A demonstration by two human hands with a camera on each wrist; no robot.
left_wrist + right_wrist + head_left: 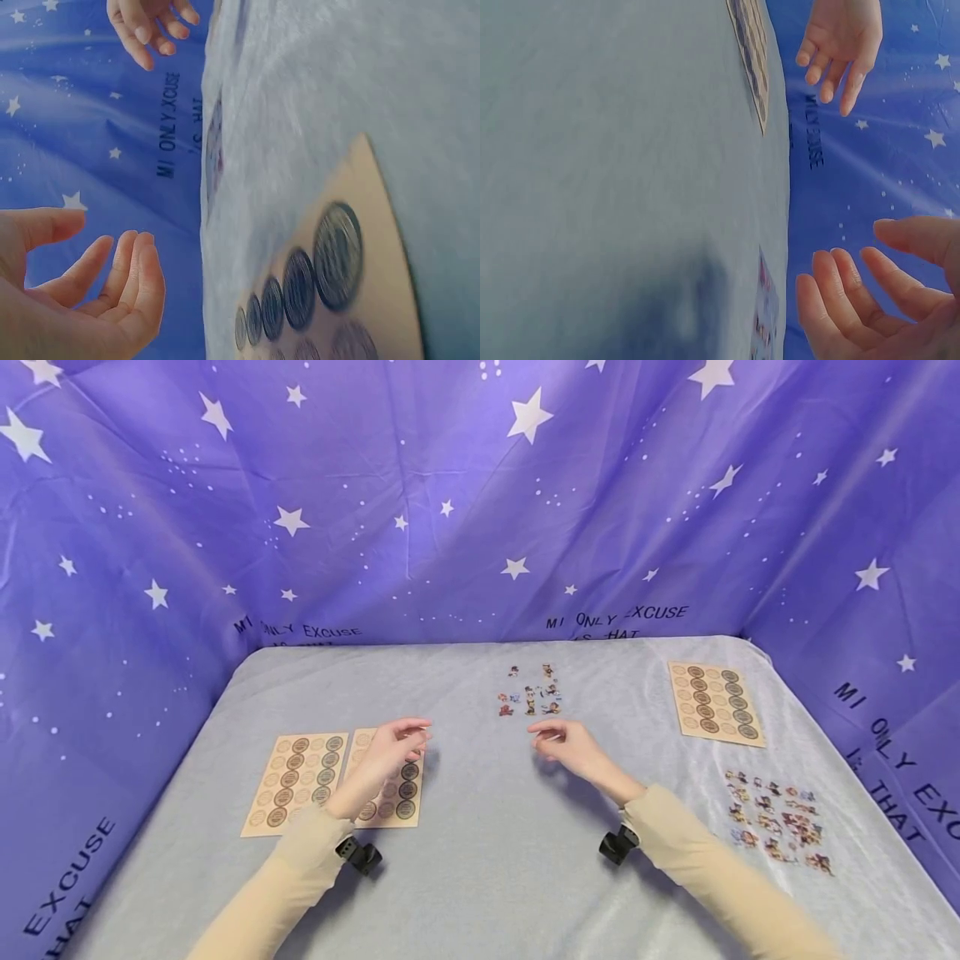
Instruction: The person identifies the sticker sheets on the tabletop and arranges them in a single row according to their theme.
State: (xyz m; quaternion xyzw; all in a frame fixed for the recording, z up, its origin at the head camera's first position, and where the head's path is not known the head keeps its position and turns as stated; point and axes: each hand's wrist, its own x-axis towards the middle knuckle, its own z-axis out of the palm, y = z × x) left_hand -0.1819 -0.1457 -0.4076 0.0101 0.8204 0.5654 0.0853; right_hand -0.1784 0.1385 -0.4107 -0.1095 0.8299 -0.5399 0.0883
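My left hand (387, 755) hovers over a tan sheet (411, 820) printed with rows of round stickers, its fingers loosely bent and holding nothing. In the left wrist view that hand (97, 300) shows a gap between thumb and fingers, with the sheet (382, 225) below. My right hand (573, 750) is raised above the cloth, fingers relaxed, no object in it. Just beyond it lies a clear sheet of small colourful cartoon stickers (529, 700). The right wrist view shows the right hand (877, 300) with parted fingers near the edge of that sticker sheet (764, 315).
Another tan sheet (262, 802) lies at the left, and a third tan sheet (716, 703) at the back right. More cartoon stickers (776, 818) lie to the right, beside the right forearm. Grey cloth (495, 877) covers the table; a purple star-printed curtain (450, 485) rises behind.
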